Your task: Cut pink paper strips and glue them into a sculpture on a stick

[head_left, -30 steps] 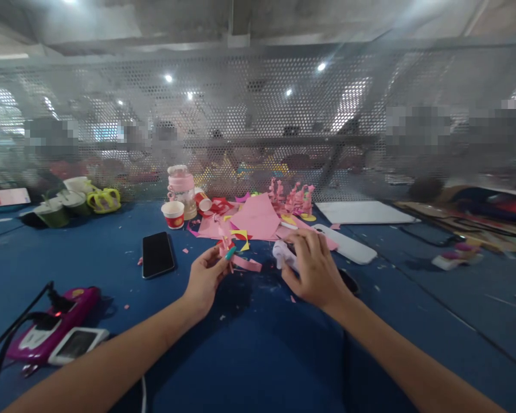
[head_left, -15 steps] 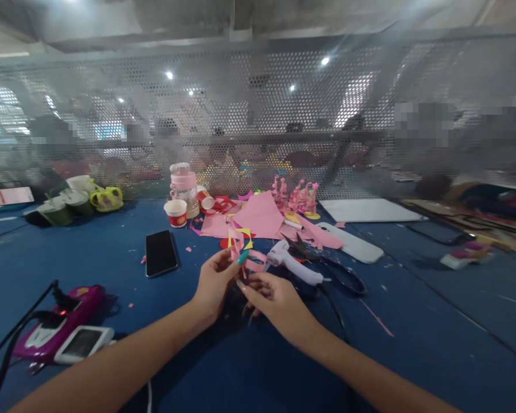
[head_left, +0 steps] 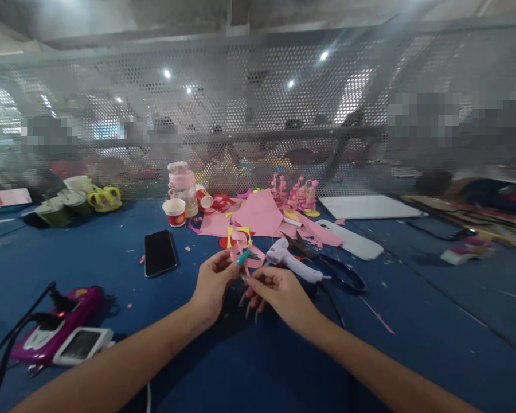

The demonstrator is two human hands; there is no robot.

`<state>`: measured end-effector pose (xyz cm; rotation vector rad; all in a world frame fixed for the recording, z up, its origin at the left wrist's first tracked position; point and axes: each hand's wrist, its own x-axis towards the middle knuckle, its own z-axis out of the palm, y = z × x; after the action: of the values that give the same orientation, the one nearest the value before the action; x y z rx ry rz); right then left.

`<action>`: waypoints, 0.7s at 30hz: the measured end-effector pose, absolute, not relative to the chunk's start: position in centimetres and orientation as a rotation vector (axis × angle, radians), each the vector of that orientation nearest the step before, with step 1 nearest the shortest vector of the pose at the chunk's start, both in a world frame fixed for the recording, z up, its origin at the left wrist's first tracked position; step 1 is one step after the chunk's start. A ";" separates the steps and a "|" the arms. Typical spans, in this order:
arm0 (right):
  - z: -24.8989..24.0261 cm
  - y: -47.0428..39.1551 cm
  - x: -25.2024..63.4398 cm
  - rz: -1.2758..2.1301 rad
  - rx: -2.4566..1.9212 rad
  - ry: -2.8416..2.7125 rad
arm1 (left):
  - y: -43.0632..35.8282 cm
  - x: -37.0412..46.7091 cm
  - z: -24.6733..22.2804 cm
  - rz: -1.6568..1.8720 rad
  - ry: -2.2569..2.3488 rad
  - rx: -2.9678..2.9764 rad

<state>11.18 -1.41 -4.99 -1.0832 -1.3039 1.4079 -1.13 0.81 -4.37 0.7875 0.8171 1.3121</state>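
Observation:
Between thumb and fingers, my left hand (head_left: pixel 215 281) pinches a looped pink paper strip (head_left: pixel 254 259). Close on its right, my right hand (head_left: pixel 279 291) has thumb and index finger together at the strip's lower end, its other fingers curled below. Just beyond the hands lie yellow and red paper pieces (head_left: pixel 233 236). A white glue gun (head_left: pixel 296 264) rests to the right of the strip, beside dark-handled scissors (head_left: pixel 341 272). Pink paper sheets (head_left: pixel 260 212) are spread farther back, with small pink paper figures (head_left: pixel 301 195) standing behind them.
A black phone (head_left: pixel 160 253) and a purple power strip (head_left: pixel 58 327) with cables lie on the left. Farther back are a paper cup (head_left: pixel 175 213) and a pink-topped bottle (head_left: pixel 183 186). A white phone (head_left: pixel 352 240) lies on the right. Perforated metal screens the far side.
The pink strip's loop has turned and shifted slightly left. My right hand has moved a little right, and its lower fingers are more spread and visible.

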 end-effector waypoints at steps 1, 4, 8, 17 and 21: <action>-5.0 -1.4 11.3 1.419 -1.081 -1.310 | 0.9 -1.2 -4.4 1.311 0.819 0.783; -4.9 -1.4 11.5 1.441 -1.080 -1.334 | 1.0 -1.2 -4.4 1.312 0.816 0.782; -4.8 -1.4 11.8 1.436 -1.093 -1.339 | 1.0 -1.2 -4.4 1.290 0.797 0.821; -4.6 -1.4 12.0 1.447 -1.112 -1.327 | 1.0 -1.3 -4.3 1.277 0.787 0.822; -4.6 -1.3 12.0 1.468 -1.114 -1.300 | 0.9 -1.4 -4.3 1.272 0.780 0.816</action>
<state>12.00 -1.34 -4.65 -1.1138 -1.2998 1.4682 -1.35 0.90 -4.31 0.8156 0.7801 1.2721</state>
